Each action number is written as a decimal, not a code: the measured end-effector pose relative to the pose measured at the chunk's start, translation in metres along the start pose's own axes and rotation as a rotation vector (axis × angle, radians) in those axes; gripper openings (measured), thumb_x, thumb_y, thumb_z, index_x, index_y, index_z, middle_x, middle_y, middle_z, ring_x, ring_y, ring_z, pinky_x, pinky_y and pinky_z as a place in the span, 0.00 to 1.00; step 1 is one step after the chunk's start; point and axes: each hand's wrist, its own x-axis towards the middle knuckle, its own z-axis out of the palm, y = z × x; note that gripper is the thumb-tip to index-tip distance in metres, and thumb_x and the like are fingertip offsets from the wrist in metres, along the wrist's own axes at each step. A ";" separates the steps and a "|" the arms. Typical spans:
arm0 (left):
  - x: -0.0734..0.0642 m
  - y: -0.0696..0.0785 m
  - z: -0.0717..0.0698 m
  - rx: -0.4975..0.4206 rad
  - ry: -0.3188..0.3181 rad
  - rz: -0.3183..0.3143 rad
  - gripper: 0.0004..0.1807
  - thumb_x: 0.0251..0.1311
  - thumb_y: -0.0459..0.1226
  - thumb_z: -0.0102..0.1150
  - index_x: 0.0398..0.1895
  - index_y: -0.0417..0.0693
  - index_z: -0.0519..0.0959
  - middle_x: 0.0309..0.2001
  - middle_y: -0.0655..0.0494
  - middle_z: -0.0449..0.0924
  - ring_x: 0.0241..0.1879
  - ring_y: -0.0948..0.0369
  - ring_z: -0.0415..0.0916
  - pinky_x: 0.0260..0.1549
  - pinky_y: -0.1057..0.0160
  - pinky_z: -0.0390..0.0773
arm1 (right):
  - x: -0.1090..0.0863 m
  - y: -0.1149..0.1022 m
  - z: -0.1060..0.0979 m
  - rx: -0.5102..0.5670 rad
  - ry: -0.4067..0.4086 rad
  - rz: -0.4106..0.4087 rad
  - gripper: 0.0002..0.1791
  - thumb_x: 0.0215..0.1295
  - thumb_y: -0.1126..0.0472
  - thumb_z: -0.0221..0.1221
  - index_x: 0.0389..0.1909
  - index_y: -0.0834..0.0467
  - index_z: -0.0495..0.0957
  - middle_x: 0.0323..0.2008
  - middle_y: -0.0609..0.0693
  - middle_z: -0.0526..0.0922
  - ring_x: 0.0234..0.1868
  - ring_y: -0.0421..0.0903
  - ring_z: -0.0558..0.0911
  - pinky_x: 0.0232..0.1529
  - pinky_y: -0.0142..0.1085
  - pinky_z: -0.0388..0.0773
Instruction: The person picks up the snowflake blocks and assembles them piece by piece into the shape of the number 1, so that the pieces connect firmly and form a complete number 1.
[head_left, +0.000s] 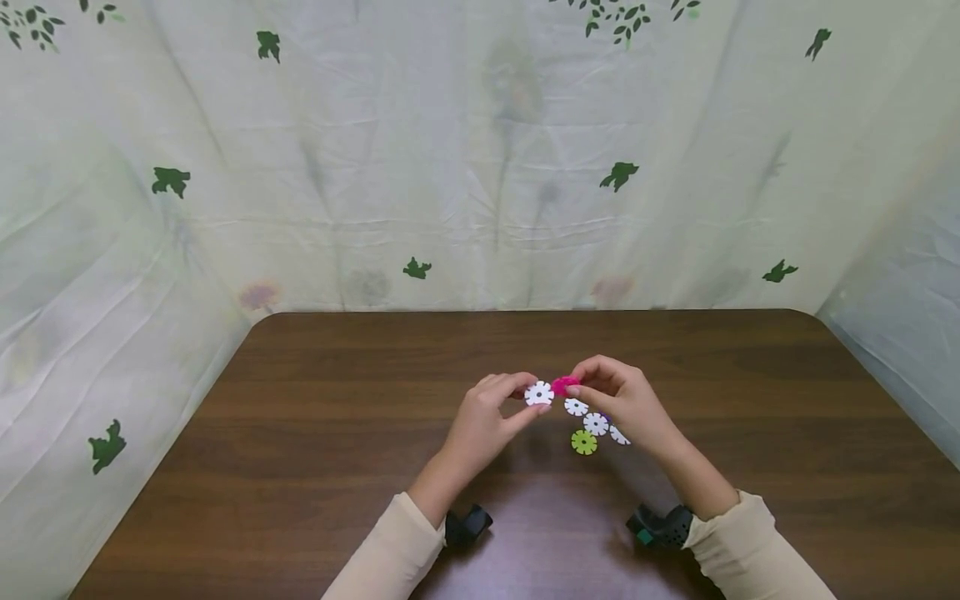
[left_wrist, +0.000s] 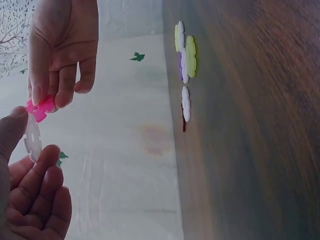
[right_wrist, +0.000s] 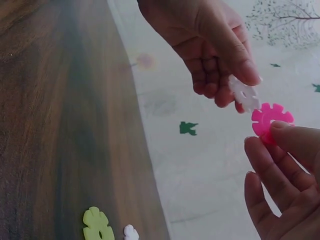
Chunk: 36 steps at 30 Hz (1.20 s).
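Observation:
My left hand pinches a white notched plastic disc between thumb and fingertips, its face toward the head camera. Just to the right, a pink notched disc is pinched by my right hand. The two discs meet edge to edge above the table; in the right wrist view the pink disc stands turned against the rim of the white disc. Below the right hand lie a yellow-green disc and several white discs, one partly hidden by that hand.
A purple edge shows among the table discs, and a thin dark red strip beside a white one. Black wrist devices sit at both cuffs. The brown wooden table ends at a pale patterned cloth.

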 end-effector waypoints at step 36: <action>-0.001 0.004 0.001 -0.133 -0.034 -0.025 0.21 0.48 0.36 0.66 0.47 0.40 0.75 0.39 0.51 0.77 0.32 0.62 0.73 0.34 0.69 0.75 | -0.002 0.030 0.001 0.176 0.015 -0.007 0.11 0.54 0.73 0.59 0.39 0.70 0.73 0.30 0.59 0.78 0.28 0.50 0.81 0.33 0.39 0.78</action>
